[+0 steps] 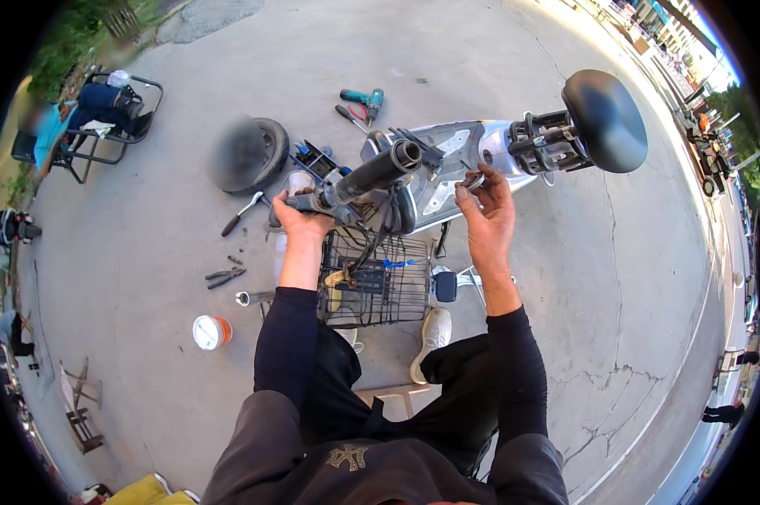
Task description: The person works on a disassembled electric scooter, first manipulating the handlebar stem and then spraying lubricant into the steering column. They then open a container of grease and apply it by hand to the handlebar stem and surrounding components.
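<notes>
My left hand (302,220) is wrapped round the lower end of a dark front fork (372,175), whose thick tube slants up and right to an open round end. Between the thumb and fingers of my right hand (491,210) is a small metal ring (474,180), held apart from the tube's end. Behind the fork lies the scooter body (460,181), a silver-grey frame with a black seat (605,122) at its far right. A black wire basket (380,295) hangs nearest my feet.
A wheel (272,156), a teal cordless drill (372,105), a ratchet (242,214) and pliers (225,276) lie on the concrete. An orange tub with a white lid (212,332) stands left of my leg. A person sits in a folding chair (102,139) at far left.
</notes>
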`<state>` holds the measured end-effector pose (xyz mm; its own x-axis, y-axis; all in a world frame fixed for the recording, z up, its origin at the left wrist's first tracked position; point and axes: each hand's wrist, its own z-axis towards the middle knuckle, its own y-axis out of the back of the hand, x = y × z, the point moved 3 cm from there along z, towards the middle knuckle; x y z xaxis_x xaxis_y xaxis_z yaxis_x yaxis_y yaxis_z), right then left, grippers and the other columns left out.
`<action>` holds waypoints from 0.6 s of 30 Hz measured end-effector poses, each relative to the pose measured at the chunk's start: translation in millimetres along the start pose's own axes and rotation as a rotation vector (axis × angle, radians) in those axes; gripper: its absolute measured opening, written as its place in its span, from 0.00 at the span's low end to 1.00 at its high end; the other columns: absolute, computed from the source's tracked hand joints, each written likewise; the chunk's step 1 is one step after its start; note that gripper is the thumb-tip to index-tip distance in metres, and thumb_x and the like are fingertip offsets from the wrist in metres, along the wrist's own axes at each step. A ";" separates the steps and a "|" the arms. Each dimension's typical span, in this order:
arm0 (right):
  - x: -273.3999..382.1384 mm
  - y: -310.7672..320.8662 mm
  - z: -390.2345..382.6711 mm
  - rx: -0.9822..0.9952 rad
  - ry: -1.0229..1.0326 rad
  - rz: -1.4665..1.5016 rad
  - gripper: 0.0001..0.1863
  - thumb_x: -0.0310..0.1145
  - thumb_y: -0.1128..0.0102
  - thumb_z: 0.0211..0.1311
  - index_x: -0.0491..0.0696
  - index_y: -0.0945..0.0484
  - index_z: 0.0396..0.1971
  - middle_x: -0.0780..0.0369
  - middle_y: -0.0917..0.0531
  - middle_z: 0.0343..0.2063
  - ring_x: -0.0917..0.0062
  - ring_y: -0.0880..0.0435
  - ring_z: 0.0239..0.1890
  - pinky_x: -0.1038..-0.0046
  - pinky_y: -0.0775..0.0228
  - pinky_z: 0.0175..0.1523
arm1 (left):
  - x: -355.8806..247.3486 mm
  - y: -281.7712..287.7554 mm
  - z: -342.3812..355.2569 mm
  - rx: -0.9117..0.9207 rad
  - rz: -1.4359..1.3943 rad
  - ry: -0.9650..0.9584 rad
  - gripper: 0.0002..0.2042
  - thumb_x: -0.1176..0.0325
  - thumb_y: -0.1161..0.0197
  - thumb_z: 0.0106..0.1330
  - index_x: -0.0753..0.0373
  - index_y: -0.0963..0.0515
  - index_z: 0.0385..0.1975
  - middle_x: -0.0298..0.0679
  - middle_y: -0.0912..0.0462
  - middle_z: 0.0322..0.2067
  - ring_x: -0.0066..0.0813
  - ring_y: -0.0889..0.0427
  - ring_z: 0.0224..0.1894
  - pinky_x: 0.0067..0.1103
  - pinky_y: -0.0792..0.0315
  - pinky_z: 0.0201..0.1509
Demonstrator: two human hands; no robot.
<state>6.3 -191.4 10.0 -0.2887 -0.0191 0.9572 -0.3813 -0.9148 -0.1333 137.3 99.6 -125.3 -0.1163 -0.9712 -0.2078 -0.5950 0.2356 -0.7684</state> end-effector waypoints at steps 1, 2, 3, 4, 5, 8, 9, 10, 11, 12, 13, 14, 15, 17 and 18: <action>-7.3 0.2 -6.2 -0.050 -0.031 0.066 0.29 0.22 0.30 0.63 0.41 0.30 0.63 0.62 0.22 0.51 0.80 0.21 0.49 0.76 0.23 0.52 | 0.4 -0.7 -0.4 -0.001 0.021 -0.012 0.17 0.50 0.50 0.67 0.60 0.30 0.32 0.39 0.25 0.34 0.40 0.21 0.42 0.50 0.27 0.59; -14.1 0.8 -10.3 -0.061 -0.059 0.095 0.29 0.22 0.30 0.63 0.40 0.30 0.63 0.62 0.22 0.50 0.81 0.22 0.48 0.76 0.24 0.53 | 3.1 -1.4 -0.3 -0.002 0.042 -0.023 0.18 0.49 0.50 0.67 0.60 0.30 0.32 0.39 0.25 0.34 0.42 0.20 0.43 0.51 0.27 0.61; -17.2 -1.2 -12.1 -0.055 -0.082 0.123 0.29 0.22 0.30 0.63 0.40 0.30 0.63 0.62 0.22 0.50 0.81 0.22 0.48 0.76 0.24 0.53 | 3.1 -6.2 -0.1 0.003 0.067 -0.039 0.18 0.49 0.50 0.67 0.60 0.30 0.33 0.40 0.25 0.35 0.43 0.20 0.44 0.52 0.28 0.62; -19.4 -1.3 -16.8 -0.052 -0.116 0.141 0.29 0.22 0.30 0.63 0.40 0.30 0.63 0.62 0.22 0.50 0.81 0.22 0.48 0.76 0.24 0.52 | 7.0 -8.9 -7.5 -0.046 0.046 -0.021 0.17 0.48 0.49 0.65 0.57 0.28 0.33 0.36 0.25 0.32 0.36 0.22 0.38 0.42 0.24 0.51; -21.2 -1.0 -21.0 -0.049 -0.151 0.159 0.29 0.22 0.29 0.63 0.40 0.30 0.63 0.62 0.22 0.50 0.81 0.22 0.48 0.76 0.24 0.52 | 14.4 -14.6 -13.5 -0.033 0.102 -0.042 0.17 0.48 0.50 0.66 0.57 0.28 0.35 0.36 0.25 0.32 0.35 0.23 0.38 0.42 0.24 0.51; -13.7 -10.0 -21.8 -0.004 -0.169 0.163 0.30 0.22 0.30 0.63 0.39 0.31 0.63 0.62 0.22 0.51 0.81 0.22 0.48 0.78 0.23 0.51 | -2.6 1.1 15.1 -0.018 0.100 -0.088 0.18 0.47 0.50 0.66 0.57 0.29 0.35 0.36 0.25 0.33 0.34 0.23 0.38 0.43 0.24 0.52; -15.6 -9.9 -24.3 0.004 -0.185 0.162 0.30 0.22 0.30 0.63 0.39 0.31 0.63 0.62 0.22 0.51 0.81 0.22 0.48 0.78 0.23 0.50 | -1.2 2.2 15.2 -0.014 0.114 -0.102 0.18 0.46 0.50 0.67 0.57 0.29 0.34 0.36 0.25 0.33 0.34 0.23 0.38 0.43 0.24 0.52; -19.0 -8.7 -26.4 -0.003 -0.209 0.178 0.29 0.23 0.31 0.64 0.39 0.31 0.63 0.60 0.22 0.51 0.80 0.21 0.47 0.78 0.23 0.51 | 0.1 3.2 15.5 -0.011 0.129 -0.117 0.19 0.46 0.51 0.67 0.58 0.30 0.34 0.36 0.25 0.33 0.35 0.23 0.38 0.44 0.24 0.52; -22.3 -8.9 -27.6 0.025 -0.241 0.167 0.29 0.24 0.32 0.65 0.38 0.31 0.63 0.60 0.22 0.51 0.80 0.21 0.47 0.77 0.23 0.51 | 1.0 0.8 18.5 -0.024 0.163 -0.153 0.19 0.45 0.51 0.67 0.57 0.31 0.33 0.35 0.26 0.33 0.35 0.23 0.38 0.44 0.24 0.52; -25.2 -7.9 -26.6 0.051 -0.266 0.153 0.28 0.24 0.32 0.66 0.38 0.32 0.64 0.59 0.22 0.51 0.80 0.20 0.46 0.77 0.23 0.51 | 5.8 -0.1 15.7 -0.007 0.171 -0.160 0.19 0.45 0.51 0.67 0.57 0.31 0.33 0.35 0.26 0.33 0.35 0.23 0.38 0.44 0.24 0.51; -28.1 -7.8 -26.3 0.078 -0.291 0.138 0.28 0.25 0.33 0.66 0.38 0.32 0.64 0.59 0.23 0.51 0.79 0.20 0.46 0.77 0.23 0.51 | 9.2 -0.7 12.7 0.010 0.179 -0.167 0.20 0.44 0.51 0.67 0.57 0.32 0.32 0.35 0.27 0.32 0.35 0.23 0.38 0.44 0.24 0.51; -30.5 -11.8 -28.2 0.112 -0.311 0.150 0.25 0.27 0.36 0.68 0.38 0.31 0.62 0.58 0.22 0.49 0.78 0.19 0.45 0.75 0.23 0.50 | 10.0 -2.9 11.1 0.009 0.172 -0.177 0.20 0.44 0.50 0.67 0.57 0.32 0.32 0.36 0.26 0.33 0.36 0.23 0.39 0.44 0.24 0.51; -31.5 -17.0 -32.6 0.154 -0.401 0.207 0.24 0.28 0.37 0.69 0.38 0.31 0.61 0.58 0.22 0.49 0.77 0.18 0.45 0.75 0.23 0.50 | 8.8 -1.0 10.1 0.003 0.162 -0.187 0.20 0.44 0.50 0.67 0.57 0.31 0.32 0.36 0.26 0.33 0.37 0.23 0.40 0.44 0.24 0.51; -31.6 -27.8 -41.5 0.239 -0.583 0.318 0.22 0.29 0.38 0.70 0.38 0.30 0.59 0.58 0.22 0.48 0.76 0.17 0.45 0.74 0.23 0.48 | 5.4 -1.5 10.9 0.036 0.161 -0.187 0.21 0.43 0.50 0.66 0.57 0.31 0.33 0.37 0.25 0.34 0.38 0.22 0.41 0.43 0.25 0.52; -38.3 -34.3 -46.5 0.263 -0.654 0.406 0.19 0.31 0.40 0.70 0.40 0.29 0.56 0.59 0.21 0.47 0.75 0.16 0.45 0.75 0.23 0.46 | -0.7 0.7 13.3 0.068 0.168 -0.186 0.21 0.42 0.49 0.66 0.57 0.30 0.34 0.38 0.24 0.34 0.39 0.22 0.42 0.43 0.25 0.53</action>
<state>-10.4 -140.6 -34.0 0.2428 -0.5267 0.8146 -0.1145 -0.8495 -0.5151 147.6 100.9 -133.8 -0.0569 -0.8969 -0.4386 -0.5246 0.4007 -0.7512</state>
